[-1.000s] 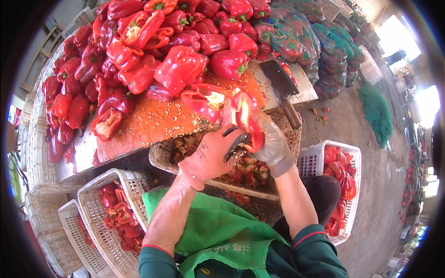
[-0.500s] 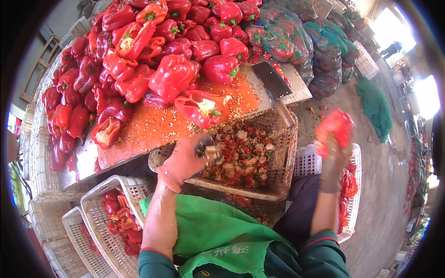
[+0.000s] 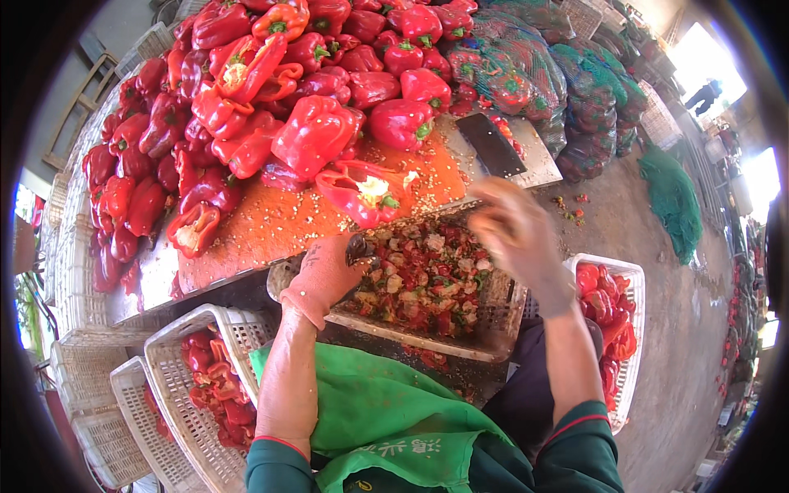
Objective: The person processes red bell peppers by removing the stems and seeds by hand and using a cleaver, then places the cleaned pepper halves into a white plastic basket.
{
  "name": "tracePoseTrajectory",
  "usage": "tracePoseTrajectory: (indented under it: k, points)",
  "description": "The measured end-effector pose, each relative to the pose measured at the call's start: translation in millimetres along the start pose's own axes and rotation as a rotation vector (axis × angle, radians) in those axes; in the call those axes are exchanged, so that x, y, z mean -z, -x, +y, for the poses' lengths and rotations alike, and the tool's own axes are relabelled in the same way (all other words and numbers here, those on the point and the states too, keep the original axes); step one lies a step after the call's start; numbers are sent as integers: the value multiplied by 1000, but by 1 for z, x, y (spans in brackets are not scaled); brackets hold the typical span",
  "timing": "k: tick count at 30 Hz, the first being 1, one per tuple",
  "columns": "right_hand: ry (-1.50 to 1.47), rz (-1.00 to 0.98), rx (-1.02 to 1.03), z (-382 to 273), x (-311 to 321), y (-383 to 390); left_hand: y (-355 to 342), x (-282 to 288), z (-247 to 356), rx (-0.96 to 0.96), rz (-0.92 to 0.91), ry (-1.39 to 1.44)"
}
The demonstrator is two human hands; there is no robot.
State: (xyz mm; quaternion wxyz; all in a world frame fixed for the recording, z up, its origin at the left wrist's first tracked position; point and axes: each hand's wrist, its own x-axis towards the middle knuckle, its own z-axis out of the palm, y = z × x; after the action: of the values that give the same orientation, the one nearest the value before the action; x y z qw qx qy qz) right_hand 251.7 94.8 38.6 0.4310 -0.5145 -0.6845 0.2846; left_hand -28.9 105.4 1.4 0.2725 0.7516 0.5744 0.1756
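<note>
My left hand (image 3: 327, 275), in a pinkish glove with dark fingertips, is over the left part of a dirty white crate (image 3: 427, 342) of red pepper scraps, pale cores and seeds. Its fingers are curled in; whatever they hold, if anything, is hidden. My right hand (image 3: 519, 238), gloved and smeared by motion, is at the crate's right end, over the handle of a cleaver; whether it grips the handle is unclear. The dark cleaver blade (image 3: 491, 145) lies on the board. A cut-open red bell pepper (image 3: 362, 193) rests on the orange, seed-strewn board (image 3: 271, 215) before me.
Whole red bell peppers (image 3: 316, 135) are heaped beyond the board. Filled mesh sacks (image 3: 514, 74) stand at the back right, near a green net (image 3: 670, 197). White baskets of cut peppers stand at my left (image 3: 168, 349) and right (image 3: 629, 374).
The red pepper in my right hand is gone from it; cut peppers lie in the right basket. That hand has swung left and inward to the cleaver handle. My left hand has shifted slightly and turned.
</note>
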Motion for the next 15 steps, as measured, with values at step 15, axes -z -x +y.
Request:
tracePoseTrajectory:
  k: [15]
  points:
    - [31,-440,218,-11,-87,-54,-22,-10,-42,297,249,992]
